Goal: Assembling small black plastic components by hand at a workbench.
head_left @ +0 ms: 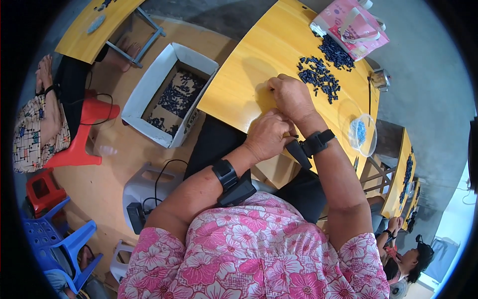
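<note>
My right hand is closed above the yellow table, fingers curled down. A small dark bit shows by its fingertips, too small to name. Closer to me, at the table's near edge, my left hand is closed too. Another small dark tip shows beside its thumb; whatever its fingers hold is hidden. Just beyond my right hand lies a loose pile of small dark blue, tube-like pieces. A clear plastic bowl with small light-blue bits stands to the right of my right forearm.
A pink bag and a metal cup stand at the table's far side. On the floor at left, a white cardboard box holds more dark pieces. Red stools and a blue chair are left; people sit on both sides.
</note>
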`<state>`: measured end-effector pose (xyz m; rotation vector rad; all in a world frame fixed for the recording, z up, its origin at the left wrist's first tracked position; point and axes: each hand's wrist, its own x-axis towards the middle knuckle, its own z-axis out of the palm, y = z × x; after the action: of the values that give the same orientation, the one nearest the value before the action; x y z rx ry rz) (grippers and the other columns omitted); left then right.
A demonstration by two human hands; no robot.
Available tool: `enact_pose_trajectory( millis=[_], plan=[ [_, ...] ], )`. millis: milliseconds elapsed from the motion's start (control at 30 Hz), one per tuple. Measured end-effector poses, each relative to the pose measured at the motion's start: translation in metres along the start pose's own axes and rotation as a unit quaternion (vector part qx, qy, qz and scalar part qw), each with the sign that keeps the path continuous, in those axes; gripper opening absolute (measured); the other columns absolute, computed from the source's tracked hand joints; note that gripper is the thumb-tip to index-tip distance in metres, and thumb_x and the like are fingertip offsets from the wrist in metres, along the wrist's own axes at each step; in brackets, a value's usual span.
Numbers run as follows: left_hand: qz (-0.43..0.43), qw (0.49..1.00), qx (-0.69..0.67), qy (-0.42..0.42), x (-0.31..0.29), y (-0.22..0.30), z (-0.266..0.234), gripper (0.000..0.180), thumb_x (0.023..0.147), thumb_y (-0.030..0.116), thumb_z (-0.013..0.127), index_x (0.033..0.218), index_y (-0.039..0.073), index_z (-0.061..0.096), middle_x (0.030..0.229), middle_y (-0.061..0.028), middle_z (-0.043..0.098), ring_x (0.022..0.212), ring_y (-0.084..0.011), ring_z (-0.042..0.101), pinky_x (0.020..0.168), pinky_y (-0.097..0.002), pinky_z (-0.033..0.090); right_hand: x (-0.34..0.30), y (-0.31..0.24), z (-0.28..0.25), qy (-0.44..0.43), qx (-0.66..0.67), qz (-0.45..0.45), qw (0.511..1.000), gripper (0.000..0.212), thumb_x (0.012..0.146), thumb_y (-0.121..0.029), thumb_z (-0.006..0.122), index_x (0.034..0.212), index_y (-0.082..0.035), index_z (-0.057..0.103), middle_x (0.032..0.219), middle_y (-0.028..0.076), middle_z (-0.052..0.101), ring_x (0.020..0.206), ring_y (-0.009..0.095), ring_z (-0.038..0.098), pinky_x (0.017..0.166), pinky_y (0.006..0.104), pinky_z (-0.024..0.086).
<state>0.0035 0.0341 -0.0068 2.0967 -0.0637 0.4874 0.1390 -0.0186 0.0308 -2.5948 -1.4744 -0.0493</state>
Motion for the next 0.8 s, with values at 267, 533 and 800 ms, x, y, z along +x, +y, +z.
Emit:
enact_pose_trajectory(
  millis=[267,533,800],
  plan=[
    [-0.001,1.000,-0.021,-0.015,0.000,0.000,-0.001,0.014,0.072,0.011,0.077,0.085,0.010,0.074,0.093,-0.0071,0.069,0.097,-0.0290,0.061,0.084,-0.0401,0.050,-0.016,0.006,-0.016,0.084,0.204,0.024,0.975,0.020,0.082,-0.003,0.057,0.098,-0.004,0.069,0.092,0.018,0.066,0.083,0.037,0.065,0.075,0.0408,0.053],
    [0.012,0.998,-0.032,-0.043,0.004,-0.004,-0.008,0.012,0.072,0.014,0.075,0.076,0.005,0.067,0.086,-0.0058,0.066,0.089,-0.0287,0.060,0.081,-0.0388,0.049,-0.115,0.008,-0.031,0.078,0.566,0.248,0.783,0.017,0.091,-0.003,0.063,0.105,0.005,0.068,0.101,0.007,0.071,0.089,0.015,0.067,0.082,0.0294,0.052],
    [0.004,0.996,-0.065,-0.054,-0.030,0.021,-0.018,0.012,0.077,0.006,0.073,0.084,0.003,0.064,0.087,-0.0074,0.065,0.088,-0.0262,0.060,0.080,-0.0353,0.048,-0.179,-0.031,-0.028,0.141,0.715,0.298,0.616,0.018,0.092,-0.001,0.061,0.107,0.004,0.070,0.087,0.006,0.069,0.073,0.013,0.063,0.076,0.0287,0.055]
  ],
)
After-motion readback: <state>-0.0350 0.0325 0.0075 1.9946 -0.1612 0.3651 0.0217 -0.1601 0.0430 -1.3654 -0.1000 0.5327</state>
